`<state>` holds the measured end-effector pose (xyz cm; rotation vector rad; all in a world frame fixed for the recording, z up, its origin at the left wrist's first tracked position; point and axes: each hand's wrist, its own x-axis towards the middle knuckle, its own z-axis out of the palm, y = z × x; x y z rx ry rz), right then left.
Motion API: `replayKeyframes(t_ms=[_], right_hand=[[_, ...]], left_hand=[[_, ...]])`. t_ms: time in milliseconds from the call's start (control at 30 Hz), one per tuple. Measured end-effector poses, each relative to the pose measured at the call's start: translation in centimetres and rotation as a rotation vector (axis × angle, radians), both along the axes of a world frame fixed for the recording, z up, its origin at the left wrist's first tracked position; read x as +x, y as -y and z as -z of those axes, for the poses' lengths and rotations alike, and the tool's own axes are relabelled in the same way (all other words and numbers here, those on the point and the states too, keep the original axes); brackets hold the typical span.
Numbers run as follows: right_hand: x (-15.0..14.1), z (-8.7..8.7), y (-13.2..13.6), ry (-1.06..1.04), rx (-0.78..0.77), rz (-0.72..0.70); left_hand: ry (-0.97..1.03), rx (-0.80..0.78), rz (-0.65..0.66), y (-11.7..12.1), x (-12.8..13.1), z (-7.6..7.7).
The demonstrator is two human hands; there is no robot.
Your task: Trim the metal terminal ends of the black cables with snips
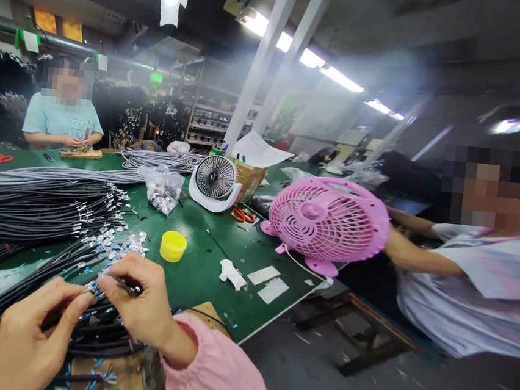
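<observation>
My left hand (36,327) is closed in a pinch at the lower left, over the bundle of black cables. Between its thumb and forefinger is the end of a cable, mostly hidden by the fingers. Close beside it, my right hand (144,300) curls round a small dark metal tool (130,287), whose kind I cannot make out. The fingertips of both hands almost meet. Black cables (24,209) with stripped, silvery ends spread across the left side. Under my hands lies a wooden board (127,375) with blue scraps and a cable end with coloured wires (108,378).
On the green table (218,246) are a yellow tub (173,247), a plastic bag of small parts (163,192), a white fan (215,181), orange-handled scissors (243,215) and a pink fan (326,220). One person (65,118) sits across; another (456,263) is at the right.
</observation>
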<state>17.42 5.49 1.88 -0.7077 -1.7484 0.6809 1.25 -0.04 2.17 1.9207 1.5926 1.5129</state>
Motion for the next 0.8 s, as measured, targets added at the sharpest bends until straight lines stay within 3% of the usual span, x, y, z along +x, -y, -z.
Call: replayKeyframes(t_ms=[100, 200, 367, 500, 667, 800], right_hand=[[0.2, 1.2, -0.4, -0.005, 0.216, 0.016], [0.4, 1.5, -0.8, 0.026, 0.436, 0.032], [0.7, 0.7, -0.4, 0.298, 0.605, 0.115], [0.5, 0.8, 0.2, 0.226, 0.546, 0.097], [0.4, 0.5, 0.4, -0.07, 0.333, 0.102], [0.4, -0.6, 0.5, -0.086, 0.161, 0.092]], left_hand=[[-0.079, 0.059, 0.01, 0.0, 0.1, -0.2], [-0.196, 0.22, 0.014, -0.1, 0.2, -0.4], [-0.326, 0.395, 0.006, -0.2, 0.5, -1.4], [-0.249, 0.254, 0.028, -0.2, 0.6, -1.4], [-0.053, 0.115, 0.0, -0.3, 0.3, -0.3], [0.071, 0.053, 0.015, -0.1, -0.1, -0.1]])
